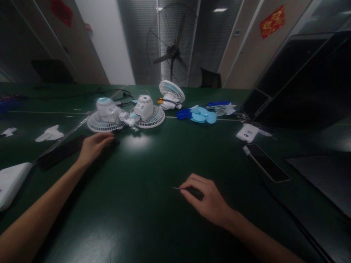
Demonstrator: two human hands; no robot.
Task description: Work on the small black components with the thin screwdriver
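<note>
My right hand is above the green table, thumb and forefinger pinched on a thin metal rod. The rod looks like a small bit or pin, and its tip points left. My left hand reaches to the back left, its fingers drawn together at a small dark object. What the left fingertips hold is too dark to make out. Just beyond them lies a white fan, grille down, and to its right a second white fan, also face down.
A third fan leans at the back. Near it lie blue gloves and light blue discs. A phone and white box are at right, with a black monitor behind. A dark flat object lies by my left wrist.
</note>
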